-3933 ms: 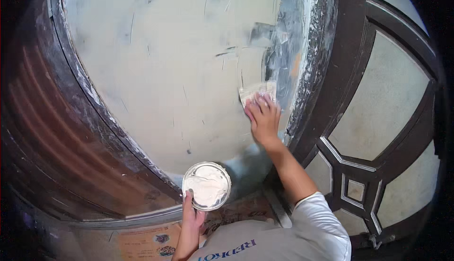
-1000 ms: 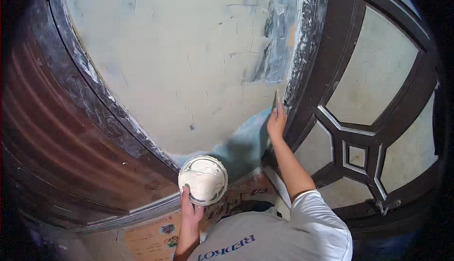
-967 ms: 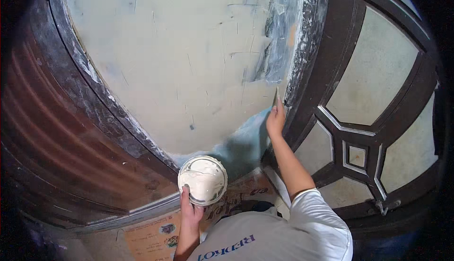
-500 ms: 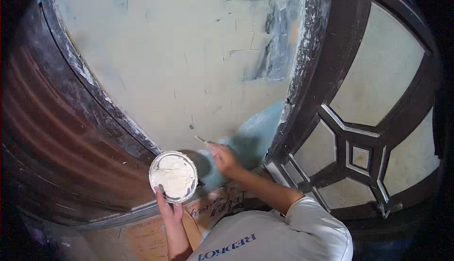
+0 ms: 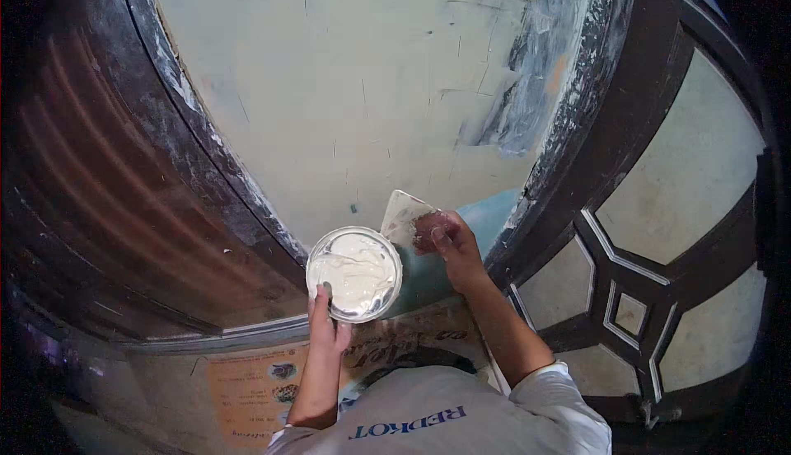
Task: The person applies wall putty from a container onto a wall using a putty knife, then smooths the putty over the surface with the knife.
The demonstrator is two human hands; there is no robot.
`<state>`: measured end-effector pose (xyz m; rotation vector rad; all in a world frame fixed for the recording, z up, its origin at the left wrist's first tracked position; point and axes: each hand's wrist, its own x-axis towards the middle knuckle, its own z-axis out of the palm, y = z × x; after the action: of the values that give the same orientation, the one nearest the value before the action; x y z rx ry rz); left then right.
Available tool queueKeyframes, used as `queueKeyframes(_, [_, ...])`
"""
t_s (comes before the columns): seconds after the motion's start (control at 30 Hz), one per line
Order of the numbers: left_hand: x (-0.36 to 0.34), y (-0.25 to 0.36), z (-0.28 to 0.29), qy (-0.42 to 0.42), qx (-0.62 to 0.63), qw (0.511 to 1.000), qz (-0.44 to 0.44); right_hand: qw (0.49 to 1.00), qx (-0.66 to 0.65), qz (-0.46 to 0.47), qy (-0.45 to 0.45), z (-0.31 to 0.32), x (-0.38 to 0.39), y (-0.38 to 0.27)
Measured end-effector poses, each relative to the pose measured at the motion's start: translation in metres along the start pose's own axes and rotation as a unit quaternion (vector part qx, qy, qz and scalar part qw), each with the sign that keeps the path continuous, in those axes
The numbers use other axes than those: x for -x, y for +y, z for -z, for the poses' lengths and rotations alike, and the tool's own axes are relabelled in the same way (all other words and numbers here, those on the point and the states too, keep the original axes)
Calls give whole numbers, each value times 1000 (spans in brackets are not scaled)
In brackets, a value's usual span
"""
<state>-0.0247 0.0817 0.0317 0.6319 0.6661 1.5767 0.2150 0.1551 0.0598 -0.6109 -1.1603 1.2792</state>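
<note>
My left hand (image 5: pixel 325 323) grips a round tub (image 5: pixel 399 267) from its near side, with the thumb over the rim. White putty-like paste (image 5: pixel 362 269) lies in the tub, spread unevenly, and some is smeared up the inner wall. In my right hand (image 5: pixel 461 250) is a wide, flat putty knife (image 5: pixel 402 216), its pale blade smeared and its reddish-brown grip pinched between thumb and fingers. The blade's corner points away from me, close by the tub's right far rim; whether they touch I cannot tell. Beyond both stands a pale coated wall (image 5: pixel 313 84) with small dark marks.
A dark panelled door (image 5: pixel 560 245) with pale insets stands at the right. Dark brown rippled sheeting (image 5: pixel 148 232) curves along the left behind a paint-flecked frame (image 5: pixel 222 154). Printed orange sheeting (image 5: pixel 239 397) lies low, near my left forearm. The wall's lower right is light blue (image 5: pixel 494 212).
The tub and my left hand have shifted right and up in view. My right hand has turned the putty knife so its broad face shows, beside the tub. The view itself has moved.
</note>
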Motion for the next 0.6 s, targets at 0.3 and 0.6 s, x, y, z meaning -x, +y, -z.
queueKeyframes(0.3, [-2, -31, -37, 21, 76, 996, 46, 862, 399, 291, -113, 39, 4, -23])
queueKeyframes(0.6, [9, -57, -71, 11, 96, 993, 71, 993, 109, 35, 17, 105, -4, -49])
